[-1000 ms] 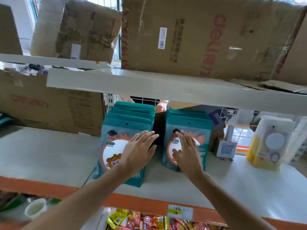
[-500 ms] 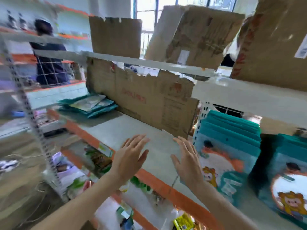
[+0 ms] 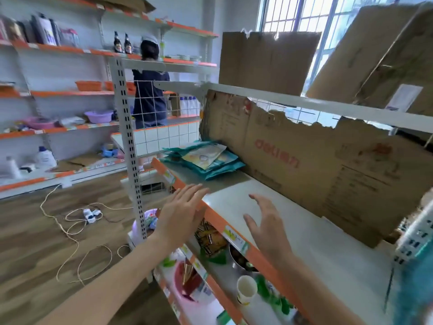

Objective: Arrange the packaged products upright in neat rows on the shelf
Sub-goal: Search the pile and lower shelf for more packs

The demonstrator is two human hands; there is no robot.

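Observation:
A loose pile of teal packaged products (image 3: 206,159) lies flat at the far left end of the white shelf (image 3: 304,231) with its orange front edge. My left hand (image 3: 180,213) hovers in front of that edge, fingers straight, holding nothing. My right hand (image 3: 267,221) is above the bare shelf surface, fingers spread and empty. Both hands are well short of the pile. A blurred teal packet edge (image 3: 414,285) shows at the far right.
A torn cardboard sheet (image 3: 304,160) lines the back of the shelf. A perforated upright post (image 3: 127,146) stands left of the pile. The lower shelf holds snack packets (image 3: 210,240) and a paper cup (image 3: 246,289). A person (image 3: 150,85) stands at the far shelves; a cable (image 3: 77,221) lies on the floor.
My view has swung left, away from the two upright teal rows. Both hands have left those packets and now hover empty over the shelf, with the flat pile in view ahead.

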